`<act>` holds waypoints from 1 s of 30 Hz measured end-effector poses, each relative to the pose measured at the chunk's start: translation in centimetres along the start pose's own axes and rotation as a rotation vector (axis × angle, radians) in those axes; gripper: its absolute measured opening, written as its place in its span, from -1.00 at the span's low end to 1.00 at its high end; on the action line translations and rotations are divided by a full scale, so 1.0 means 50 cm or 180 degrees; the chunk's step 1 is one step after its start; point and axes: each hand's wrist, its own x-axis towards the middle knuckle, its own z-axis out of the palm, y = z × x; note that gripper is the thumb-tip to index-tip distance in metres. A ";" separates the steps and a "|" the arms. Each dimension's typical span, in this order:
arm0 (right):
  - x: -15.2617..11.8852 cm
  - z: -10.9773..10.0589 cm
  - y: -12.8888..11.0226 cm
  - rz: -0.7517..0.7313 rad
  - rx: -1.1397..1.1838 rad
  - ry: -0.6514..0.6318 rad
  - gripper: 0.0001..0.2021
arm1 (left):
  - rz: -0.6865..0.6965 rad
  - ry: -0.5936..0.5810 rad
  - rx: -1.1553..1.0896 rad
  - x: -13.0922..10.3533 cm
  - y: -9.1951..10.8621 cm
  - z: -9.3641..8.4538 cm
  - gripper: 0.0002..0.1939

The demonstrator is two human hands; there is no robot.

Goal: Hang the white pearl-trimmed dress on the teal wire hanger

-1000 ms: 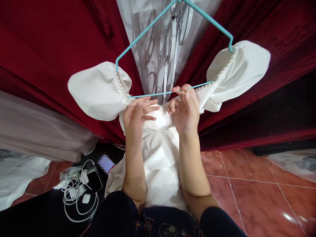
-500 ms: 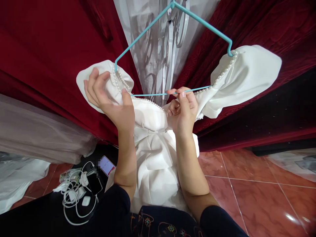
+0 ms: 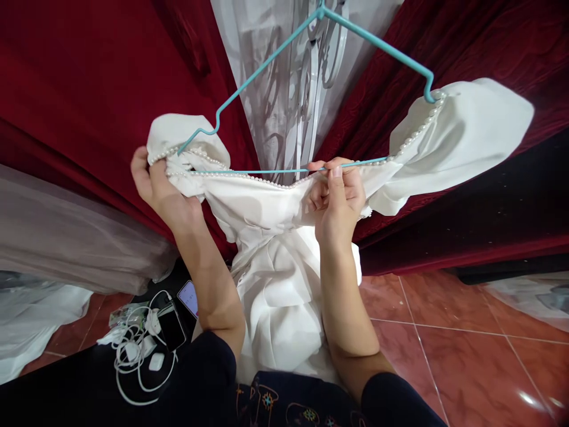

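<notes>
A white dress (image 3: 275,267) with puffed sleeves and a pearl-trimmed neckline hangs on a light-blue hanger (image 3: 267,62). My left hand (image 3: 162,184) grips the left sleeve by its pearl edge, close to the hanger's left end, which shows above the beads. The fingers of my right hand (image 3: 335,190) are closed round the hanger's thin lower bar, in front of the neckline. On the right, the other sleeve (image 3: 471,136) sits over the hanger's right end. The skirt falls between my forearms.
Dark red curtains (image 3: 111,71) hang on both sides, with white sheer cloth and a white scrolled metal stand (image 3: 306,89) between them. Lower left, a black surface (image 3: 57,385) carries tangled white cables (image 3: 128,356) and phones (image 3: 171,329). Red tiles (image 3: 480,356) cover the floor.
My left hand has moved left and closed on the sleeve edge, pulling it outward. More of the hanger's left end now shows. My right hand keeps its hold on the bar.
</notes>
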 end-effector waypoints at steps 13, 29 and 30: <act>0.008 0.001 0.005 0.0049 0.0055 0.0008 -0.70 | 0.0117 -0.0922 -0.0374 -0.175 -0.077 0.039 -0.69; 0.079 -0.155 -0.075 -0.2336 -0.2070 0.1017 -0.50 | 0.0636 -0.0852 -0.0719 -0.209 -0.034 0.086 -0.89; 0.107 -0.173 -0.073 -0.2580 -0.2341 0.0745 -0.31 | 0.0634 -0.0861 -0.0739 -0.208 -0.035 0.085 -0.89</act>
